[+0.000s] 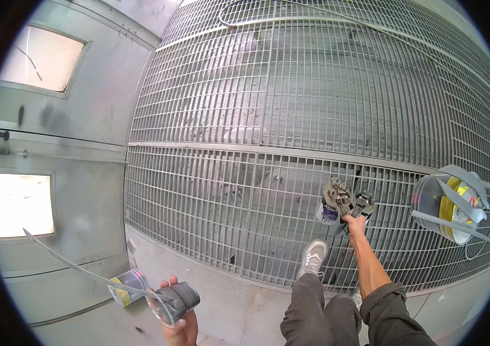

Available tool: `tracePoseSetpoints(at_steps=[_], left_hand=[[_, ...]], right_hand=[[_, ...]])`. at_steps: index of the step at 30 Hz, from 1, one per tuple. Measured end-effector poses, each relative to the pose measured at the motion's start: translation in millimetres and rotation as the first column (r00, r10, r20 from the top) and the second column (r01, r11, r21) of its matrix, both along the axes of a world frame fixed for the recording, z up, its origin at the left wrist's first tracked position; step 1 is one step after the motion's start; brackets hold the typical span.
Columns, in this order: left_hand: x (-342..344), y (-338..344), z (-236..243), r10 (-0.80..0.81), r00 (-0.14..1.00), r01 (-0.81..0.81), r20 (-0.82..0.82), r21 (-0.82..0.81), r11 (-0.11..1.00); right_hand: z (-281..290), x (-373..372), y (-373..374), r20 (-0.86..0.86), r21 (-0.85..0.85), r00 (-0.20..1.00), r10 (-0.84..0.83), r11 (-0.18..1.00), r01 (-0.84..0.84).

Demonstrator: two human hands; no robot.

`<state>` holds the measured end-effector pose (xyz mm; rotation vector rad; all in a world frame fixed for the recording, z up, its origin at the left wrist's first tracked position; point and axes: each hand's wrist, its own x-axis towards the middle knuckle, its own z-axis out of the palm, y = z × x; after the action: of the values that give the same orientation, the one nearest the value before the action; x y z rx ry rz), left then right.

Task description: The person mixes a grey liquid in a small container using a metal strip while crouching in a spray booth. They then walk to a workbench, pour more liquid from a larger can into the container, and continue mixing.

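My left hand (183, 328) is wrapped round a dark grey, cup-shaped container (186, 297) held tilted near the bottom left. A long thin grey strip (78, 266) sticks out from it toward the wall. Down at floor level, my right hand (356, 222) closes on a paint-crusted tool (363, 202) whose exact kind is unclear. Right beside that tool stands a can with a purple label (328, 213), its top covered by a crusted, greyish piece (337, 190). My fingers partly hide where the tool is gripped.
Metal floor grating (216, 190) spans most of the view. At right stands a bucket with a yellow band (429, 199), grey strips across it. Another yellow-marked container (129, 286) is by the wall with lit windows (20, 205). A hose (366, 23) crosses the far grating.
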<state>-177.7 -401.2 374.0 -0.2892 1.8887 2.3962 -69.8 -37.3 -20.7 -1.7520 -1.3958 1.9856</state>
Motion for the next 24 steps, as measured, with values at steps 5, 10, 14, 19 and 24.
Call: tracePoseSetpoints(at_steps=[5,10,14,19,24], left_hand=[[-26.3,-22.1,85.1,0.097,0.992,-0.094,0.085,-0.041,0.995],[-93.9,-38.7,213.2,0.047,0.995,-0.031,0.088,-0.172,0.985],[-150.1,-11.5,297.8,-0.083,0.992,0.116,0.097,-0.411,0.904],[-252.3,81.7,359.1,0.01,1.0,-0.01,0.01,-0.047,0.999],[-394.2,192.2,365.0,-0.056,0.998,0.057,0.017,-0.061,0.996]], right_hand=[[97.2,-14.7,-43.7,-0.045,-0.29,0.99,-0.131,0.95,0.112],[254.0,-80.1,-34.6,0.01,-0.469,0.938,-0.347,0.827,0.311],[344.7,-144.1,33.3,0.021,-0.503,0.903,-0.43,0.776,0.381],[390.5,-209.0,144.0,-0.088,-0.461,0.875,-0.476,0.798,0.388],[393.8,-267.8,266.8,-0.068,-0.414,0.844,-0.533,0.784,0.462]])
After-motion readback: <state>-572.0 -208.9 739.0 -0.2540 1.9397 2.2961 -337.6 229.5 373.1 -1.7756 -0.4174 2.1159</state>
